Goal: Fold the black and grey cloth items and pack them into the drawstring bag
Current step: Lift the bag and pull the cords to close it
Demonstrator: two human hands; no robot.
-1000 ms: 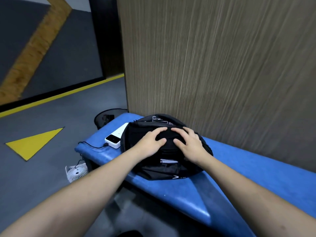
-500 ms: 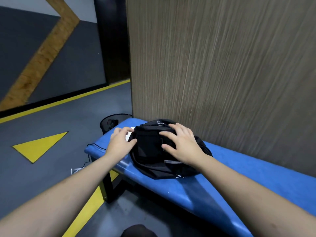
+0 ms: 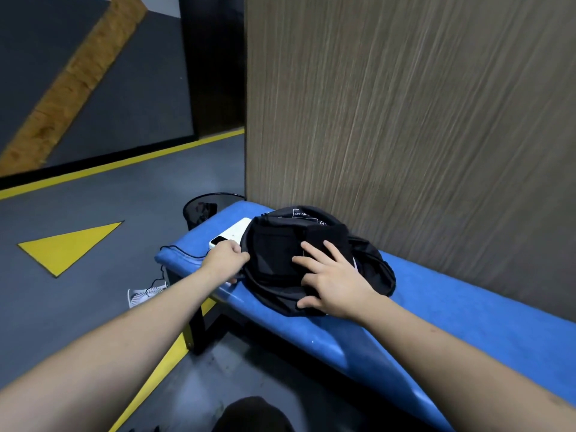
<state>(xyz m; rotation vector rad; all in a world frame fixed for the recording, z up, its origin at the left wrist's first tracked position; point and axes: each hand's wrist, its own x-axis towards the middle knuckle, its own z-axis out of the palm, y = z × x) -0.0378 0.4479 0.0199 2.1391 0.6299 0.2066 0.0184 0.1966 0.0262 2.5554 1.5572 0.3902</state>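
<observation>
A black drawstring bag (image 3: 372, 271) lies on the blue bench (image 3: 452, 310) against the wood-grain wall, its mouth open toward the left. Folded black cloth (image 3: 274, 249) sits inside the opening. My left hand (image 3: 226, 258) grips the bag's left rim with curled fingers. My right hand (image 3: 330, 277) lies flat with spread fingers on top of the cloth and bag. No grey cloth can be told apart from the black.
A white power bank (image 3: 232, 233) with a black cable lies on the bench just left of the bag. A black mesh bin (image 3: 202, 208) stands on the floor past the bench end. A small white fan (image 3: 145, 296) lies on the grey floor.
My left hand moved off the top of the bag to its left rim and took hold of it. My right hand stayed pressing on the cloth. The bag's mouth now shows wider.
</observation>
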